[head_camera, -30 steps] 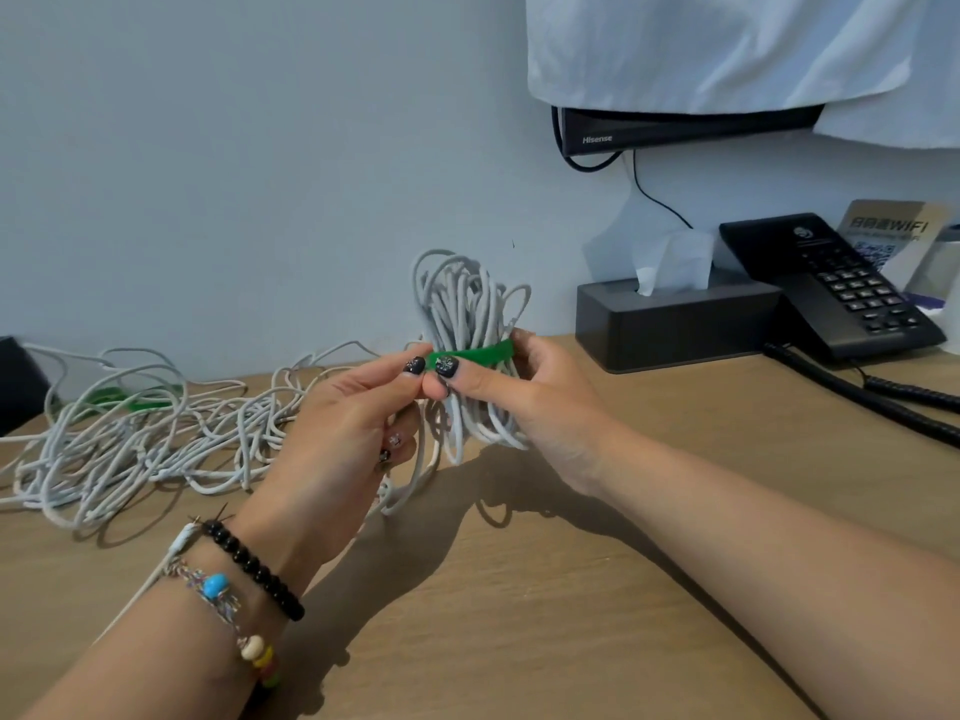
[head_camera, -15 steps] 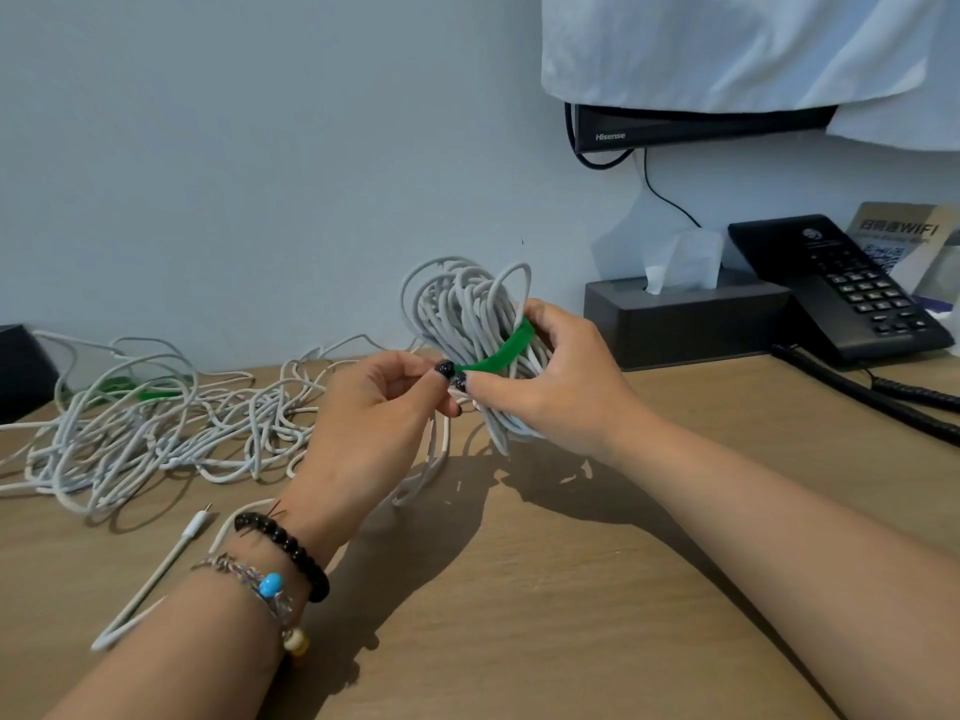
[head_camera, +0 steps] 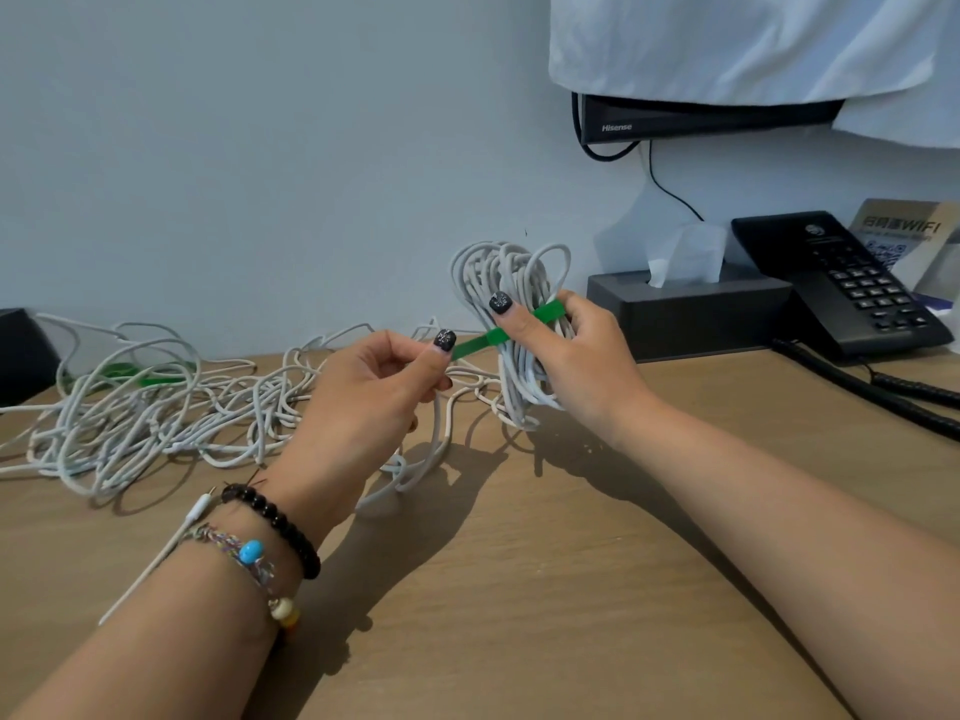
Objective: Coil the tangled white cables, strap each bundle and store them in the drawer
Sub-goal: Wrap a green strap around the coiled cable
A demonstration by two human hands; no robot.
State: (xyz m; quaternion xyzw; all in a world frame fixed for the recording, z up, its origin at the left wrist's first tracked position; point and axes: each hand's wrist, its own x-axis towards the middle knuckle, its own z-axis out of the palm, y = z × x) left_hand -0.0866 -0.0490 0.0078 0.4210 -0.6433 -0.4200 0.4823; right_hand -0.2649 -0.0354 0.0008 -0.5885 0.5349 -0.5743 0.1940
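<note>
A light brown wood-grain desk [head_camera: 545, 589] meets a pale grey-blue wall [head_camera: 260, 148], where a white cloth [head_camera: 753, 39] drapes over a black wall-mounted screen [head_camera: 701, 116]; a dark grey tissue box [head_camera: 691, 309] and a black desk telephone [head_camera: 836, 283] stand at the back right. Above the desk, the right hand [head_camera: 576, 350] grips a coiled bundle of white cable [head_camera: 514, 314], thumb pressing a green strap [head_camera: 498, 335] whose free end the left hand [head_camera: 374, 387] pinches. More tangled white cable [head_camera: 156, 407] sprawls across the desk's left side.

Bright, even light; soft shadows below; edges bend.
</note>
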